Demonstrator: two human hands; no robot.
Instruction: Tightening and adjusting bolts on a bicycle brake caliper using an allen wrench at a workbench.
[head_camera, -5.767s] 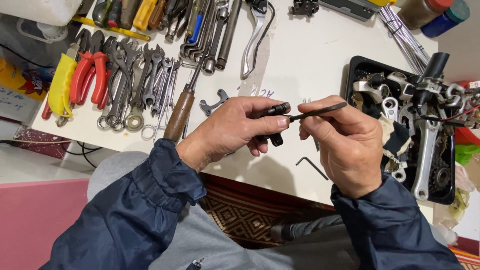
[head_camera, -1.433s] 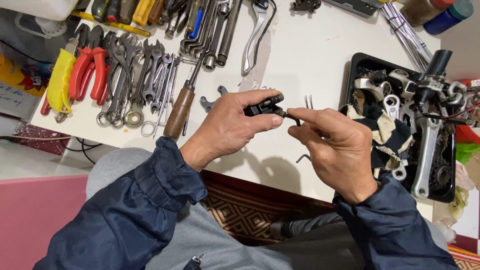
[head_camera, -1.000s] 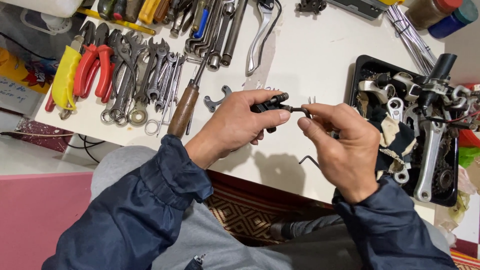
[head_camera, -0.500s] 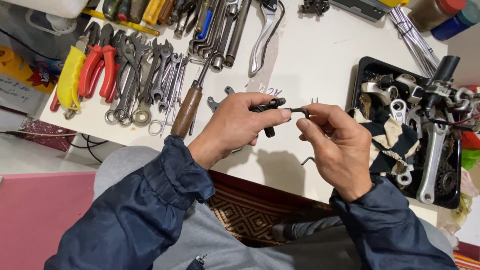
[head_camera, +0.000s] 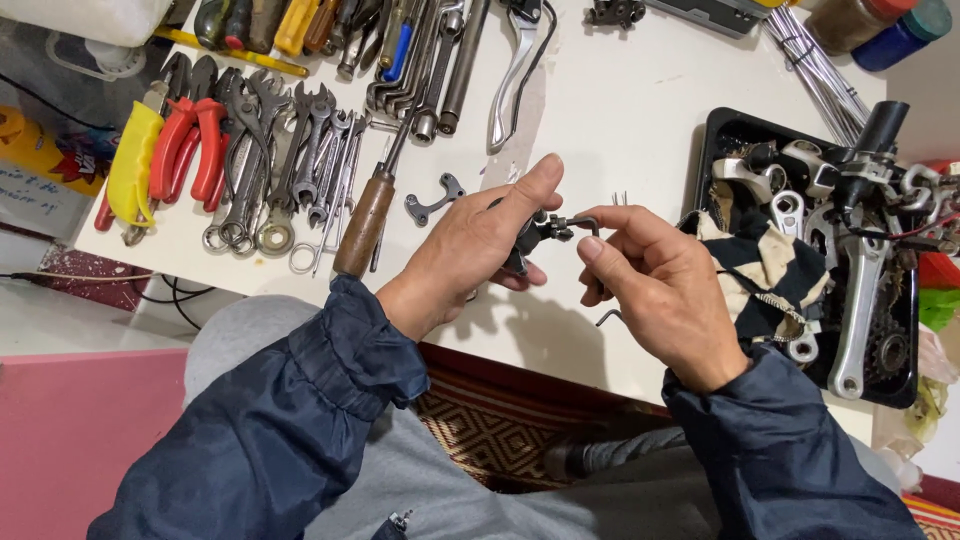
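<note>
White tabletop (head_camera: 640, 130) spans the scene, with a red patterned rug and pink floor below its near edge. Nearest the camera, two dark blue jacket sleeves lead up to the hands, which meet above the front edge of the table. Left hand (head_camera: 470, 255) is closed around a small black metal part (head_camera: 528, 232), thumb extended along its top. Right hand (head_camera: 665, 290) pinches a bent hex key (head_camera: 583, 222) between thumb and fingers; the key's short end meets the black part. A second small hex key (head_camera: 607, 318) lies on the table just under the right hand. Just beyond the left hand lie a wooden-handled tool (head_camera: 366, 218) and a small flat grey bracket (head_camera: 435, 200). Further left sits a row of open-ended wrenches (head_camera: 300, 160), then red-handled pliers (head_camera: 185, 150) and a yellow-handled tool (head_camera: 135, 165). To the right, a black tray (head_camera: 715, 160) holds silver bicycle components and a black-and-cream rag (head_camera: 765, 270). At the far edge lie sockets, screwdrivers and a silver brake lever (head_camera: 515, 60).
</note>
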